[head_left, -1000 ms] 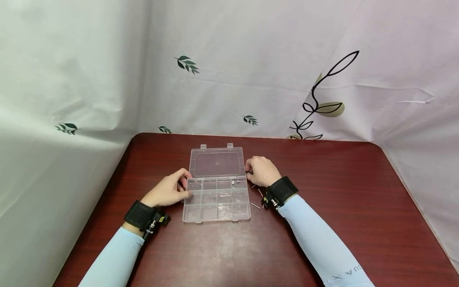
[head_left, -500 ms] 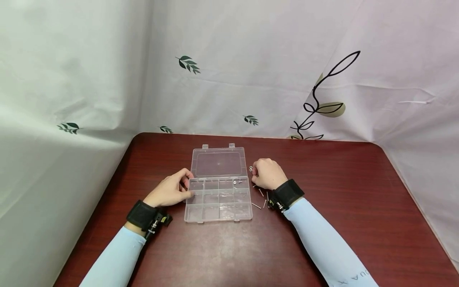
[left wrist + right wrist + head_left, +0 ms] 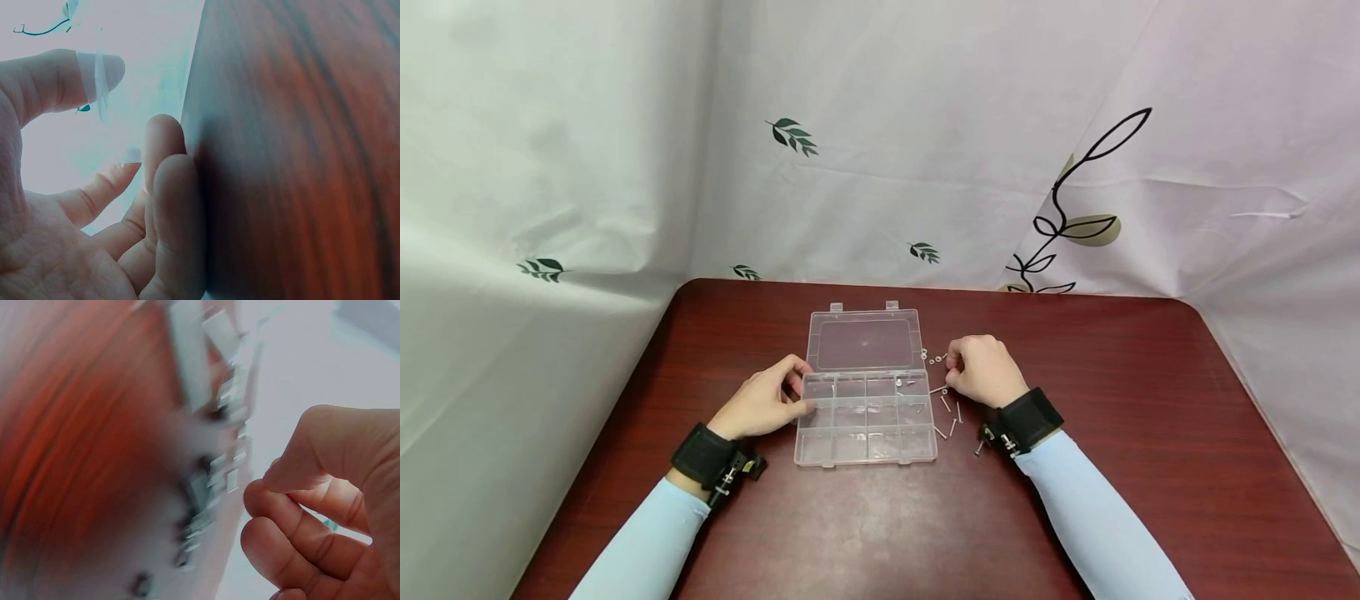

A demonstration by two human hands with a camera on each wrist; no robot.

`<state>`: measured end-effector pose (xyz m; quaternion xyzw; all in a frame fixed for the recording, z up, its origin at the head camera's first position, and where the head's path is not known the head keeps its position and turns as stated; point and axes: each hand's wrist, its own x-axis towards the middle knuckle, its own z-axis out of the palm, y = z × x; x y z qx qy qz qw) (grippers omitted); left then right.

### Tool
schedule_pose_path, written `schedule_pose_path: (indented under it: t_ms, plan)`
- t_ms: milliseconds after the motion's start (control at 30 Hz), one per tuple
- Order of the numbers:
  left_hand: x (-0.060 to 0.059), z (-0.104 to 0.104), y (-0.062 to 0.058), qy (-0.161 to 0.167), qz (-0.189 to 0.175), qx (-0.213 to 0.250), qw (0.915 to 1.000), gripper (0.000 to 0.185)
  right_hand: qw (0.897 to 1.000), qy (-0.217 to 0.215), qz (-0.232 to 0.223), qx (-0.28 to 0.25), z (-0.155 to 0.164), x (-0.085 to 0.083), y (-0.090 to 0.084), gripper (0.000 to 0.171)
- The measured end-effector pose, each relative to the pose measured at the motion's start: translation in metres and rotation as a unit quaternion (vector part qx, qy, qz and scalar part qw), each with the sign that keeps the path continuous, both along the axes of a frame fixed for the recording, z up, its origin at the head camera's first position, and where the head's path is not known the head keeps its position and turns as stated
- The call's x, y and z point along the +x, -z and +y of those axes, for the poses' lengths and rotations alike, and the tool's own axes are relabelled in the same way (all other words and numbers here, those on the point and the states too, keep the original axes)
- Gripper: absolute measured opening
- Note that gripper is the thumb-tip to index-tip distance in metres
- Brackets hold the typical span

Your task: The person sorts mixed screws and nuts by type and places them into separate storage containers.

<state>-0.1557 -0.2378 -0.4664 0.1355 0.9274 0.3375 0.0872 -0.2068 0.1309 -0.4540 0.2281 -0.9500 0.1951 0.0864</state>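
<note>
The compartment box (image 3: 865, 417) lies on the bench (image 3: 1150, 433) near its middle, its lid (image 3: 865, 342) folded open behind the tray. The left hand (image 3: 763, 404) sits against the box's left edge — thumb on the rim. Just right of the box lie scattered screws (image 3: 947, 417), with small washers (image 3: 932, 358) behind them. The right hand (image 3: 985, 371) rests beside these, apart from the box.

Right hand (image 3: 325, 506), fingers (image 3: 281, 512) curled; blurred small metal parts (image 3: 212, 481), red-brown table (image 3: 75, 444)
</note>
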Motion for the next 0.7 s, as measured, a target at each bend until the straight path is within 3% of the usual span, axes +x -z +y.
schedule_pose_path:
  t_ms: [133, 267, 467, 700]
  plan:
    - [0.0, 0.0, 0.0, 0.001, 0.001, -0.003, 1.0, 0.045, 0.998, -0.029, 0.011, -0.055, -0.003, 0.011, -0.01, 0.018]
    - [0.0, 0.0, -0.001, 0.002, -0.001, -0.003, 1.0, 0.045, 0.991, -0.087, 0.021, -0.097, -0.01, 0.022, -0.019, 0.019]
    - [0.0, -0.001, -0.001, 0.004, -0.006, -0.003, 1.0, 0.045, 0.979, -0.159, 0.034, -0.123, -0.021, 0.038, -0.031, 0.021]
    - [0.0, -0.001, -0.001, 0.006, -0.006, -0.003, 1.0, 0.045, 0.972, -0.197, 0.033, -0.128, -0.026, 0.048, -0.04, 0.018]
